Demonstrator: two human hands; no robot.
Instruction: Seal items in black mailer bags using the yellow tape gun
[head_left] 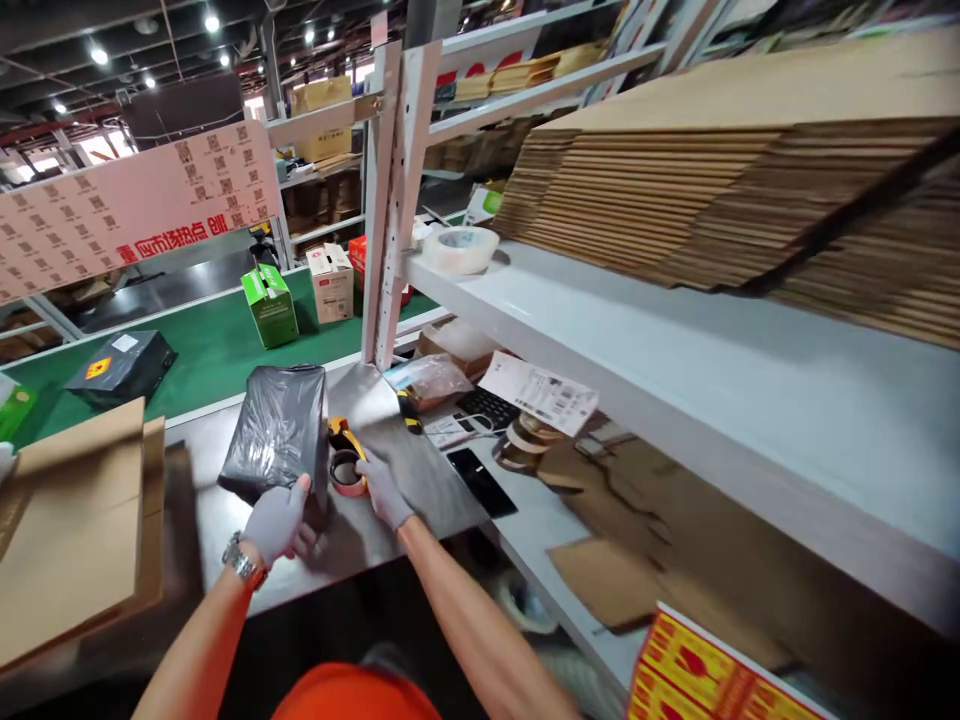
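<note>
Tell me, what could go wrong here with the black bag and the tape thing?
The left hand grips only the near corner of the black bag, so the shiny parcel might slip on the metal table. The right hand rests on the tape dispenser; if it has a cutting edge, that could nick a glove. The bag lies against the dispenser, so moving one may drag the other.

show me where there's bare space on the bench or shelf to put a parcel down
Bare room: the white shelf between the clear tape roll and the flat cardboard stack, and the metal bench strip right of the right hand. Crowded: around the black parcel held by the left hand, and by the keyboard and paper slip.
</note>
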